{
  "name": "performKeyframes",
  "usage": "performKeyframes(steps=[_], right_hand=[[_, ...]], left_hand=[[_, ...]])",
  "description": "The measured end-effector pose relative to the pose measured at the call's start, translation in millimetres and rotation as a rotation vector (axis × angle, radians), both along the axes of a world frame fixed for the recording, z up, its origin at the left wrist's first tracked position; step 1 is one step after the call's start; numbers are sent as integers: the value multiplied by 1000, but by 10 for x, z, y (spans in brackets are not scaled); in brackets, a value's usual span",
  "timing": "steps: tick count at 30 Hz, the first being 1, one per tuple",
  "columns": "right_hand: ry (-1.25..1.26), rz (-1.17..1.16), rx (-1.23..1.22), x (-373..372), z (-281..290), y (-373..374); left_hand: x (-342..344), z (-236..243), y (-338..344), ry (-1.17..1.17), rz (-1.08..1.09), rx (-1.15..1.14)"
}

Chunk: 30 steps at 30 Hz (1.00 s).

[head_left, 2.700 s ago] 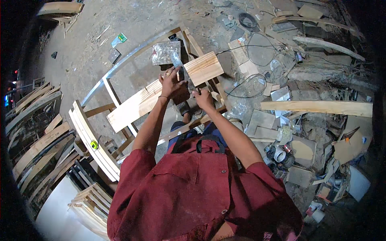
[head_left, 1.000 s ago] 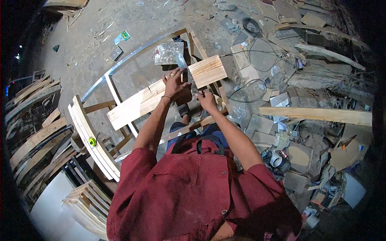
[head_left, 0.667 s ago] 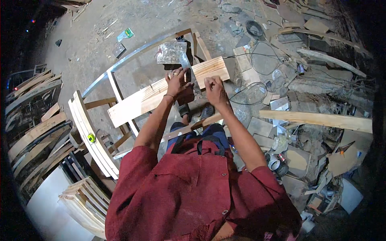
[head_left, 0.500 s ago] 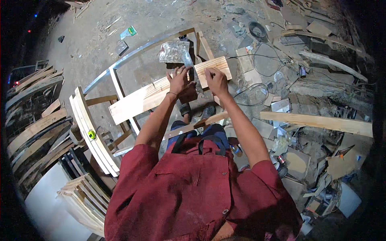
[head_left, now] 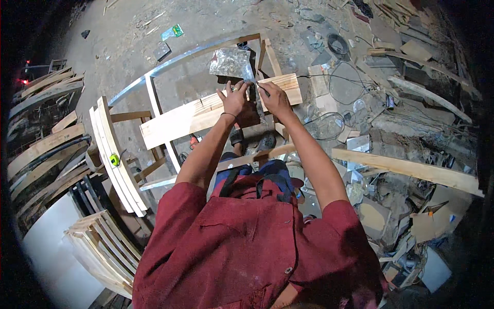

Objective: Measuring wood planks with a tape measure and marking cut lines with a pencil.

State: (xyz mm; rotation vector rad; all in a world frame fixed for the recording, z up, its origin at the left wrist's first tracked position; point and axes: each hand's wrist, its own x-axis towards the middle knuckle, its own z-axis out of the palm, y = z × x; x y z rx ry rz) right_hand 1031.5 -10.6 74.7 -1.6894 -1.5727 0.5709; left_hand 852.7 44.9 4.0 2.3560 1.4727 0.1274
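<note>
In the head view, a pale wooden plank (head_left: 175, 124) with straight sides and a streaky lengthwise grain lies across a wooden frame (head_left: 151, 95) over a rough, gritty floor (head_left: 128, 67). The left hand (head_left: 234, 100) rests on the plank with its grip released, fingers splayed; the tips reach a flat, dull silvery metal strip (head_left: 249, 73) that runs beyond the plank's far edge. The right hand (head_left: 276, 100) lies over the plank just beside that strip, its grip pinched on a slim dark tool (head_left: 261, 88). Beyond the plank is a squarish, blotched plate (head_left: 230, 63), stained grey and white.

The frame's far rail bows in a long curve, and paired pale boards (head_left: 105, 154) at the left carry a rounded yellow-green tape measure (head_left: 115, 159).

The left palm is hidden, as is the strip's near end; a dark band crosses the plank between the hands, and whether it is shadow or part of a tool cannot be told. The maroon shirt (head_left: 221, 247) is cut off by the lower edge, and the corners fall into blackness. A small green-and-pale packet (head_left: 172, 32) lies on the floor, its surface too small to read.
</note>
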Motion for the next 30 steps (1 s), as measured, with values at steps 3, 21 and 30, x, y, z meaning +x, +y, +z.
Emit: performKeyframes(steps=[3, 21, 30], right_hand=[[-92, 49, -29, -20, 87, -170], [294, -287, -384, -92, -478, -1264], [746, -476, -621, -583, -903, -1056]], left_hand=[[-23, -51, 13, 20, 5, 26], [87, 437, -97, 26, -14, -133], [-453, 496, -388, -150, 91, 75]])
